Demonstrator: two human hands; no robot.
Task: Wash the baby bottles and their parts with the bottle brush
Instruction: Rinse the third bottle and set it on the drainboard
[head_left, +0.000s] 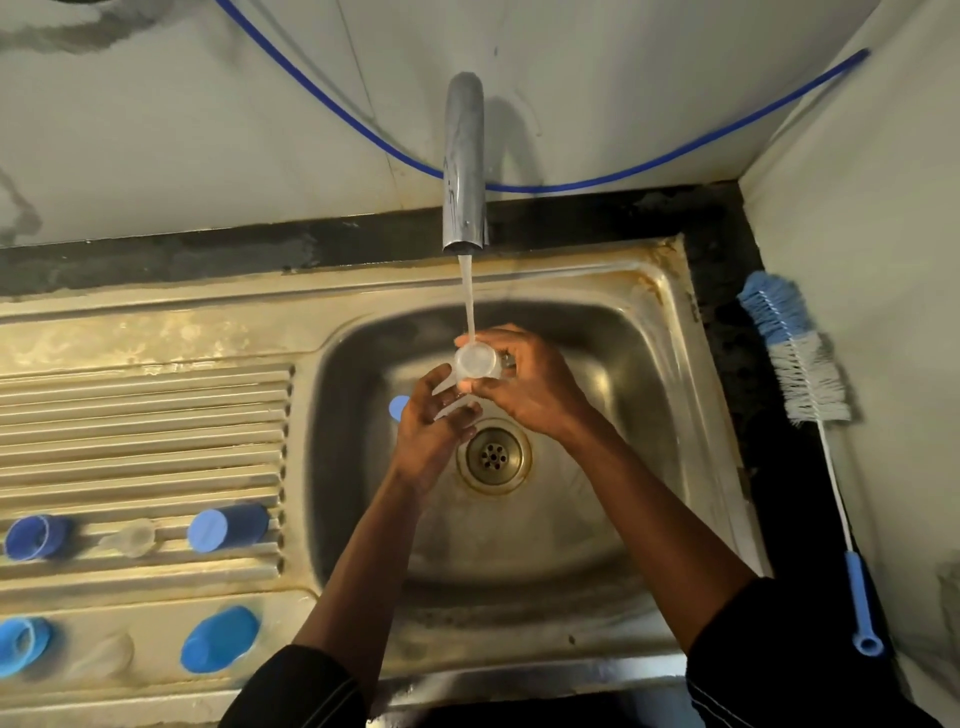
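step: rinse | clear bottle (475, 361) in the tap (464, 156) stream, over the sink (353, 467) | right hand (530, 384) grips its top, left hand (426, 426) curls round its lower end | tip: turn it slowly so water sweeps every wall, mouth tilted to drain | bottle brush (795, 353) lies unused on the bench, well apart

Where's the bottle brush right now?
In the head view the bottle brush lies on the dark counter right of the sink, along the wall, bristles farthest from the person.

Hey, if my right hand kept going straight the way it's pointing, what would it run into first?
The right hand, gripping the clear bottle, would first cross the water stream at its fingers, then probably the sink wall; depth is unclear.
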